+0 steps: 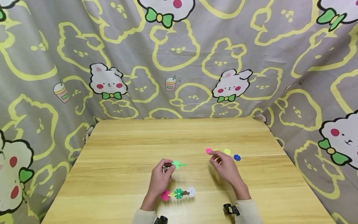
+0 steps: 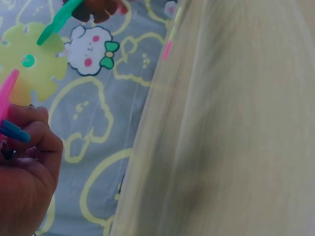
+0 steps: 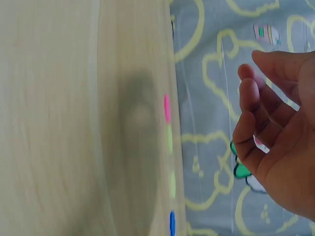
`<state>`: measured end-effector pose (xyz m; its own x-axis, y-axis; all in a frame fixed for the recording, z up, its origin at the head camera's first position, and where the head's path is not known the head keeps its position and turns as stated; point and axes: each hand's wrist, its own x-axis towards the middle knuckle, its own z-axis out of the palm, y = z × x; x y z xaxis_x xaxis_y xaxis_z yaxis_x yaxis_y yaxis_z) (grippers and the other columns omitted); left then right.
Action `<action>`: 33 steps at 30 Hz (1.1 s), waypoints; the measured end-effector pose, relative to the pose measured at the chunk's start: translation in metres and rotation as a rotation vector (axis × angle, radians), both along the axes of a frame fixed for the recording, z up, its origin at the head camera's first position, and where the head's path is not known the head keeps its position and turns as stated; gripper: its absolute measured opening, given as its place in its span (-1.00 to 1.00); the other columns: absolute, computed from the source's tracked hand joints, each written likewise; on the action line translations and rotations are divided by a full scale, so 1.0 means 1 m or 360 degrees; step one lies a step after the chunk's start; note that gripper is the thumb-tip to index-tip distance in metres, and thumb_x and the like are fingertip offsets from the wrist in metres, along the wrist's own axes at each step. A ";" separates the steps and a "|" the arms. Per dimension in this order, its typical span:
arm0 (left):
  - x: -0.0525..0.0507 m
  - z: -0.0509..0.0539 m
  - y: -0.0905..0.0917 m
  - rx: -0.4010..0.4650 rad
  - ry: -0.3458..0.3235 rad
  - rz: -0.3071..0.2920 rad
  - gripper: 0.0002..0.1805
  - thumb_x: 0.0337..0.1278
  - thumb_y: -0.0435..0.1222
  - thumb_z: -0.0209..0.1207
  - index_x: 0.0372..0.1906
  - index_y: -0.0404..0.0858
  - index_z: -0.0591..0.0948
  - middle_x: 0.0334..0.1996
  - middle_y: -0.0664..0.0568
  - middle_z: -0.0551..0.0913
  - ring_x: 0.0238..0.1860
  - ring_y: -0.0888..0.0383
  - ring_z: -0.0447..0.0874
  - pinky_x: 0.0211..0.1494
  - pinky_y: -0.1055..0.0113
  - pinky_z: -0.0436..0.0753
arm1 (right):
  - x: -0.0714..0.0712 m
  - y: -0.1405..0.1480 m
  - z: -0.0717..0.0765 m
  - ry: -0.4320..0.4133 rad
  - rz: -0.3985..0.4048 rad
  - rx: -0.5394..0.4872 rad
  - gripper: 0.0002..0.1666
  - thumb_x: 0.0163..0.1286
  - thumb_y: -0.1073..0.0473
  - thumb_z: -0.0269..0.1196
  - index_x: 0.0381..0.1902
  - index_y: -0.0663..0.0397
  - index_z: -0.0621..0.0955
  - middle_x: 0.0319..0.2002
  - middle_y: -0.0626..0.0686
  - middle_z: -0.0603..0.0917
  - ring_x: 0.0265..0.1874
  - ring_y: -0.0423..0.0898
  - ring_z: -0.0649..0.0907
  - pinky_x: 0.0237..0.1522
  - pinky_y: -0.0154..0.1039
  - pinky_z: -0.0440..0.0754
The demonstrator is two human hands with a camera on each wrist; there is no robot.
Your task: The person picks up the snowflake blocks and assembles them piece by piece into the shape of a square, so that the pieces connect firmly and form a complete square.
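Observation:
My left hand (image 1: 162, 174) pinches a joined string of notched plastic snowflake discs. In the head view a bright green disc (image 1: 176, 164) shows at its fingertips. In the left wrist view the string includes a yellow disc (image 2: 42, 64), a green disc (image 2: 60, 22), a brown disc (image 2: 96, 10), a pink disc (image 2: 7, 93) and a blue disc (image 2: 15, 131); the fingers hide part of it. My right hand (image 1: 224, 167) hovers above the table with loosely bent fingers, holding nothing. Just beyond it lie a pink disc (image 1: 208, 151), yellow discs (image 1: 227, 151) and a blue disc (image 1: 237, 157).
Nearer the front of the wooden table (image 1: 120, 174) lies a second joined string: a pink disc (image 1: 165, 195), a yellow one, a green disc (image 1: 178, 193), a brown one and a white disc (image 1: 191, 192). A patterned curtain (image 1: 179, 56) surrounds the table's back and sides.

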<state>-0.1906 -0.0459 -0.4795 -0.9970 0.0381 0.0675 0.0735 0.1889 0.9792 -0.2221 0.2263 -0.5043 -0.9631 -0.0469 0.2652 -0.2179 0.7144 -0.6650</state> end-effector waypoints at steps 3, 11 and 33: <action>0.000 0.000 -0.001 0.0005 0.0002 0.0007 -0.88 0.24 -0.38 0.19 -0.14 -0.29 0.60 -0.40 -0.06 0.59 -0.58 0.29 0.44 -0.54 0.48 0.48 | -0.002 0.014 -0.002 -0.0007 -0.0094 0.0028 -0.74 0.25 0.28 0.32 -0.08 -0.01 0.67 -0.39 -0.09 0.68 -0.43 -0.21 0.61 -0.41 -0.39 0.51; -0.001 -0.002 -0.003 0.0027 -0.0015 0.0018 -0.88 0.24 -0.38 0.19 -0.14 -0.27 0.60 -0.41 -0.16 0.60 -0.61 0.31 0.42 -0.55 0.49 0.46 | -0.010 0.047 -0.008 -0.0159 -0.0300 0.0090 -0.69 0.30 0.24 0.24 0.01 0.13 0.63 -0.27 0.04 0.68 -0.32 -0.09 0.60 -0.32 -0.29 0.48; -0.002 -0.004 -0.003 0.0013 -0.0007 0.0005 -0.87 0.25 -0.36 0.19 -0.13 -0.28 0.61 -0.45 -0.09 0.60 -0.65 0.31 0.41 -0.59 0.48 0.45 | -0.026 0.093 -0.018 -0.0777 -0.0453 0.0324 -0.39 0.42 0.09 0.08 0.32 0.36 0.36 0.19 0.58 0.28 0.15 0.46 0.35 0.14 0.31 0.37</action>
<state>-0.1928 -0.0487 -0.4834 -0.9974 0.0342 0.0637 0.0689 0.1811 0.9811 -0.2480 0.3198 -0.5227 -0.9534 0.2272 -0.1985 0.2969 0.8232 -0.4839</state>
